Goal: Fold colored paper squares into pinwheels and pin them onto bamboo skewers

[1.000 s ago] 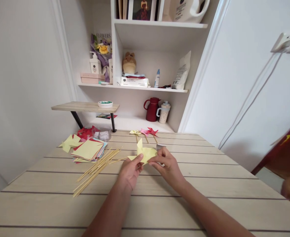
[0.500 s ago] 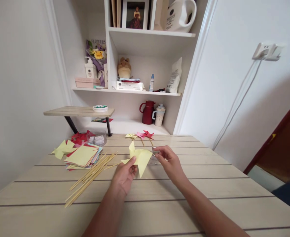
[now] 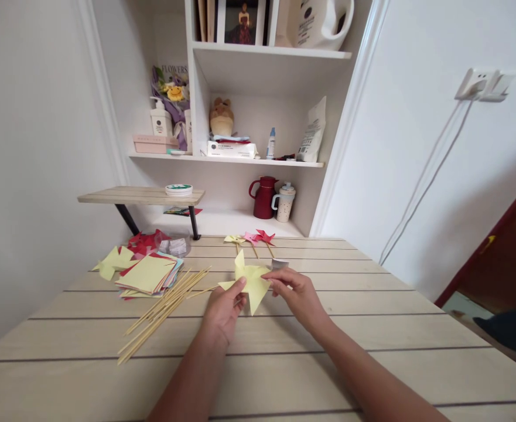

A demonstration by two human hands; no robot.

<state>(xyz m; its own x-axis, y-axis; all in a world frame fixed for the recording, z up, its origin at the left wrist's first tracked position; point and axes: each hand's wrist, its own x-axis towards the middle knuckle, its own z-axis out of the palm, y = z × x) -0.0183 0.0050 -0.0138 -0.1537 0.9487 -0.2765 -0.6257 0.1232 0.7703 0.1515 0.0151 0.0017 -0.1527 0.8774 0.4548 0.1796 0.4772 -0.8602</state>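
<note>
From the head camera, the left hand point(image 3: 223, 308) pinches the near left edge of a yellow paper pinwheel point(image 3: 249, 280) between thumb and fingertips, holding it just above the wooden table point(image 3: 284, 363). The right hand point(image 3: 296, 295) meets the pinwheel from the right, its thumb and forefinger pressed together at the paper's centre; whether they hold something small there I cannot tell. Left of the hands lies a loose bundle of bamboo skewers point(image 3: 163, 310), and beyond it a stack of coloured paper squares point(image 3: 149, 274) topped by a yellow sheet. Three finished pinwheels point(image 3: 251, 239), yellow, pink and red, lie near the table's far edge. Behind them, on the low shelf, stand a red jug point(image 3: 265, 197) and a white mug point(image 3: 284, 203).
</note>
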